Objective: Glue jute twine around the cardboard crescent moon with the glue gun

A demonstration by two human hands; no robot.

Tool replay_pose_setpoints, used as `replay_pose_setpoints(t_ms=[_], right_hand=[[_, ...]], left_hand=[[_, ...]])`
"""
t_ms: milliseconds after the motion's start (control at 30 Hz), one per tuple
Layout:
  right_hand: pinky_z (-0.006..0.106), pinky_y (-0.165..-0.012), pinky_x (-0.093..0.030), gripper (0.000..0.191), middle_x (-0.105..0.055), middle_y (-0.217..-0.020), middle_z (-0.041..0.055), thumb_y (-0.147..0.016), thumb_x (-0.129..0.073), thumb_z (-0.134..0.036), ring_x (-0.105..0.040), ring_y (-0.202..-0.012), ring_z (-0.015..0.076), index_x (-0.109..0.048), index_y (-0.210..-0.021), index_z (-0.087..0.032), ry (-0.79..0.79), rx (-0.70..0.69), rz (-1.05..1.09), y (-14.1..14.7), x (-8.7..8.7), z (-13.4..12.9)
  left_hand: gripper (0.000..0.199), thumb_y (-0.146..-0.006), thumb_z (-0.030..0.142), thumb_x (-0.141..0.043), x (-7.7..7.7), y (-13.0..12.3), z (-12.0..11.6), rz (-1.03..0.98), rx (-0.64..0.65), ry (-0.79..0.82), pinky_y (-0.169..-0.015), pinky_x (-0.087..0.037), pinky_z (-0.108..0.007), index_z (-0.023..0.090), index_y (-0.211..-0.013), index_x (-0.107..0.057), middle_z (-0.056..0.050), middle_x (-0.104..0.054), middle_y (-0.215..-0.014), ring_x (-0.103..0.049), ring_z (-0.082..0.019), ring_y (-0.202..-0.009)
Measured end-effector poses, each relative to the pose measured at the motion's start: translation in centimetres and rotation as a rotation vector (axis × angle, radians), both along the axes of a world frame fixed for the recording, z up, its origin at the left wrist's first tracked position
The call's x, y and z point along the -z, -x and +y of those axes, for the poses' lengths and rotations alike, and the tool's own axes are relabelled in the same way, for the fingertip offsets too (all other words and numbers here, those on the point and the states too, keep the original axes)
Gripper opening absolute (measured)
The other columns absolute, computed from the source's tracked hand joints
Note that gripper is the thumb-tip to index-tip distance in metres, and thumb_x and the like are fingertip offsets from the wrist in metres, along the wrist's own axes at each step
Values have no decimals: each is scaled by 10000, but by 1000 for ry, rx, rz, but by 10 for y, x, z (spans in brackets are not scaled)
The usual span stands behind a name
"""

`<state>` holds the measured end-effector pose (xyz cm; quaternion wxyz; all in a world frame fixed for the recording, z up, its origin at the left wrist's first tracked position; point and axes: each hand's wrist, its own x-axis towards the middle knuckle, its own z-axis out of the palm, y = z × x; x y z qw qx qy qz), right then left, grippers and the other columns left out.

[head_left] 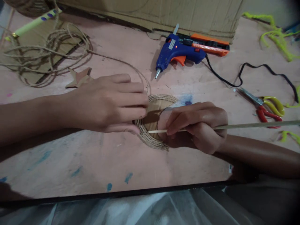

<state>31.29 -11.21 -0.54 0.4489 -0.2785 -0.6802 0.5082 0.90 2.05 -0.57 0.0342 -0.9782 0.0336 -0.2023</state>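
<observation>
Twine-wrapped crescent [153, 143] on the table, 2 hands at it. Right hand [199, 126] pinches stick [158, 131], tip at the crescent's inner twine edge. Left hand [105, 101] on its left side, fingers extended; can't tell if thumb pinches. Looks like seating twine; next press needs light force, crescent steady. Glue gun [168, 51] beyond crescent, red light on.

bare hands [106, 104], slim bare forearms [255, 153]
</observation>
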Motion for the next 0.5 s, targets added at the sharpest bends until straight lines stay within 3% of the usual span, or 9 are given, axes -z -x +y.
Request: replay_pose_setpoints(t_ms=[267,500], right_hand=[[282,-804,-674,265,-870,-988,48,-1182,-671,-73,-844,-876,170,-882,-1057,-175,-51,149,2,7,10,-3],[297,-773,-678,294,-823,-904,19,-1192,-682,-87,-802,-797,163,-845,-984,-216,42,23,44,2,9,0]], left_hand=[[615,-1413,649,-336,0,3,3,62,-22,33,-898,-622,-466,309,-1145,-773,-17,-887,-1204,-849,-240,-1103],[611,-1418,613,-346,-1,2,2,38,-5,-12,-859,-612,-478,287,-1120,-768,-37,-881,-1170,-817,-248,-1034]])
